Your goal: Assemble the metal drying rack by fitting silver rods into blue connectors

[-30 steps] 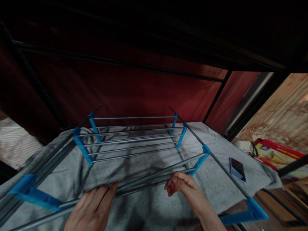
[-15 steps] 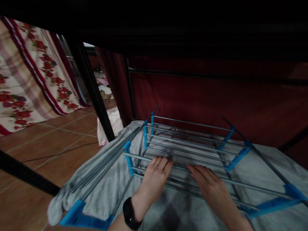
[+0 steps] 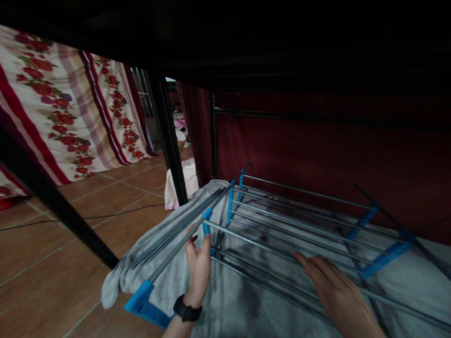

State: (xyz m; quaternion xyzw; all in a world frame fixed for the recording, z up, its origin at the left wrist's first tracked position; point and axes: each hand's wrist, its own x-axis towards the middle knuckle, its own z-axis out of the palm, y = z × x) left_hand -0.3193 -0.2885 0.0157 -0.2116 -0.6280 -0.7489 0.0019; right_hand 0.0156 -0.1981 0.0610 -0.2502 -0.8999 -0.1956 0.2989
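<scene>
A folding drying rack of grey metal rods [image 3: 268, 244] with blue plastic brackets [image 3: 207, 221] lies on a grey blanket [image 3: 243, 300]. At the rack's left side, my left hand [image 3: 198, 258] is curled about the joint of the side pole and a bracket, its thumb against the bracket; the fingers are partly hidden behind the pole. My right hand [image 3: 333, 286] rests with fingers stretched out along a long cross rod, thumb side hidden. A black band [image 3: 186, 310] is round my left wrist.
Black metal posts [image 3: 172, 145] and a dark overhead frame [image 3: 282, 61] enclose the bed. A dark red curtain [image 3: 299, 150] hangs behind. At left are a floral cloth [image 3: 81, 117], a tiled floor [image 3: 70, 253], a cable [image 3: 116, 213] and a pink-white cloth [image 3: 190, 178].
My left hand has left the middle of the cross rod and moved left to the side joint. My right hand stays at the rod. The view has swung left.
</scene>
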